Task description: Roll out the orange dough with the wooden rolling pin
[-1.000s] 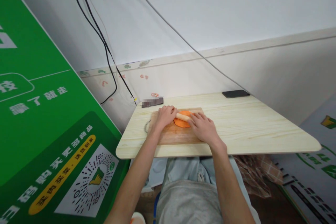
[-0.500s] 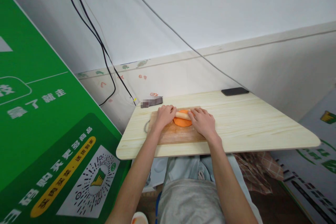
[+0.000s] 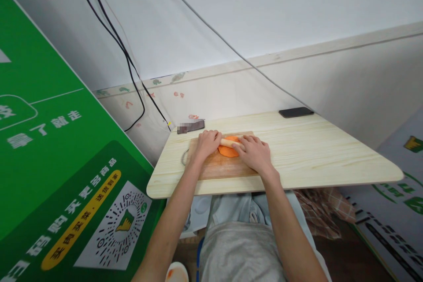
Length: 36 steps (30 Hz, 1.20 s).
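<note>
A light wooden rolling pin (image 3: pixel 228 143) lies across a flat, round orange piece of dough (image 3: pixel 228 152). My left hand (image 3: pixel 209 143) is closed over the pin's left end, and my right hand (image 3: pixel 255 153) closes over its right end. Both ends of the pin are hidden under the fingers. Beneath the dough is a wooden cutting board (image 3: pixel 221 171) with a metal loop handle (image 3: pixel 184 157) at its left side.
The board rests on a pale wood-grain table (image 3: pixel 317 154) against a white wall. Toward the table's back lie a dark phone (image 3: pixel 295 112) at the right and a partly blurred dark device (image 3: pixel 196 126) at the left. A green printed panel (image 3: pixel 59 158) stands at the left.
The right end of the rolling pin has shifted slightly toward me, so the pin slants a little more across the dough. Both hands keep their hold; the camera view has shifted slightly.
</note>
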{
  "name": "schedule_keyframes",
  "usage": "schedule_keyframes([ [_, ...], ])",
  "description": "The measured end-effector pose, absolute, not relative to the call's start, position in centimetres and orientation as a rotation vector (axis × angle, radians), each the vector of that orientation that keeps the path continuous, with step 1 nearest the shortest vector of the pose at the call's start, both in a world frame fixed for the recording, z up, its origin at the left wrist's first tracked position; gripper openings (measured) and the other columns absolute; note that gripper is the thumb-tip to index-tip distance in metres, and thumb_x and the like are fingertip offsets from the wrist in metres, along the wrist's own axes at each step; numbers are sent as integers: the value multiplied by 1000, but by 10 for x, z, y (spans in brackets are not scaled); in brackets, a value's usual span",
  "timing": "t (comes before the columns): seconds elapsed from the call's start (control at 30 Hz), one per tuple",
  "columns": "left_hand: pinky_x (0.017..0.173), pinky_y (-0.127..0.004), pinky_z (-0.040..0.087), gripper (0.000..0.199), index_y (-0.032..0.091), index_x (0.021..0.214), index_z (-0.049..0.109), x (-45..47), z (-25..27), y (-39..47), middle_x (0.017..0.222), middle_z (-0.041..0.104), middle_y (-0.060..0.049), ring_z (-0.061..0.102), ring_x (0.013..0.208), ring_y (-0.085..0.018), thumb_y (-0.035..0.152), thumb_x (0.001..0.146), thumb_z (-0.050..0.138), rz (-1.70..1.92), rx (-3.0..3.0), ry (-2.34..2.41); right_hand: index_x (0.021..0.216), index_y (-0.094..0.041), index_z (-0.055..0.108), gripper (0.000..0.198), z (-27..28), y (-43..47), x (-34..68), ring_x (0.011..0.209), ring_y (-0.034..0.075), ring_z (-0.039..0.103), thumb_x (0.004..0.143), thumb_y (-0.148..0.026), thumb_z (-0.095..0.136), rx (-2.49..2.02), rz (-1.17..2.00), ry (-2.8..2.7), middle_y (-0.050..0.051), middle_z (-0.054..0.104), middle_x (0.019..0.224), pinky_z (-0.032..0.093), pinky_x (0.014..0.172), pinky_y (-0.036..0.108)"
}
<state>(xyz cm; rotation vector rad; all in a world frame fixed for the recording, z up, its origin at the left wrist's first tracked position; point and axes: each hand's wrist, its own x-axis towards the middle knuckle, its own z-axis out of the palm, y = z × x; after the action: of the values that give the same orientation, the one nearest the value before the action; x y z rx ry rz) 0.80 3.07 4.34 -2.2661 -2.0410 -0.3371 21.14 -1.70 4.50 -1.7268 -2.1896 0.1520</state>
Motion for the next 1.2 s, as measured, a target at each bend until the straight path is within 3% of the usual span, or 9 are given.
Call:
schedule_keyframes([
  [0.27, 100, -36, 46, 47, 23, 109, 76, 7, 43, 29, 122, 81, -9, 69, 114, -26, 33, 117, 31, -236, -2280, -1989, 147, -29, 69, 45, 47, -19, 213, 146, 29, 53, 115, -47, 44, -1714, 172, -2209, 9, 64, 160, 44, 114, 47],
  [0.5, 106, -43, 48, 36, 22, 126, 68, 4, 43, 14, 129, 76, -13, 67, 120, -29, 31, 117, 35, -76, -2330, -1878, 141, -28, 72, 42, 49, -22, 212, 142, 28, 57, 114, -47, 47, -1684, 131, -2200, 9, 68, 155, 44, 113, 46],
  [0.77, 125, -45, 41, 54, 17, 151, 60, -2, 13, -33, 156, 65, -14, 56, 147, -28, 37, 118, 22, -452, -2263, -1839, 136, -24, 75, 43, 43, -18, 214, 146, 28, 53, 116, -45, 44, -1579, 111, -2182, 10, 72, 147, 34, 119, 45],
  [1.03, 130, -44, 37, 55, 20, 140, 69, -3, 23, -9, 150, 71, -11, 58, 147, -24, 34, 118, 21, -347, -2332, -1871, 127, -23, 77, 37, 40, -14, 216, 142, 28, 50, 114, -41, 47, -1541, 117, -2166, 10, 74, 139, 40, 107, 41],
  [1.2, 131, -45, 36, 56, 17, 153, 60, -3, 24, -5, 155, 67, -13, 56, 149, -25, 34, 118, 20, -349, -2330, -1891, 121, -24, 79, 36, 42, -16, 216, 142, 29, 49, 114, -40, 48, -1545, 123, -2163, 11, 74, 138, 41, 108, 43],
])
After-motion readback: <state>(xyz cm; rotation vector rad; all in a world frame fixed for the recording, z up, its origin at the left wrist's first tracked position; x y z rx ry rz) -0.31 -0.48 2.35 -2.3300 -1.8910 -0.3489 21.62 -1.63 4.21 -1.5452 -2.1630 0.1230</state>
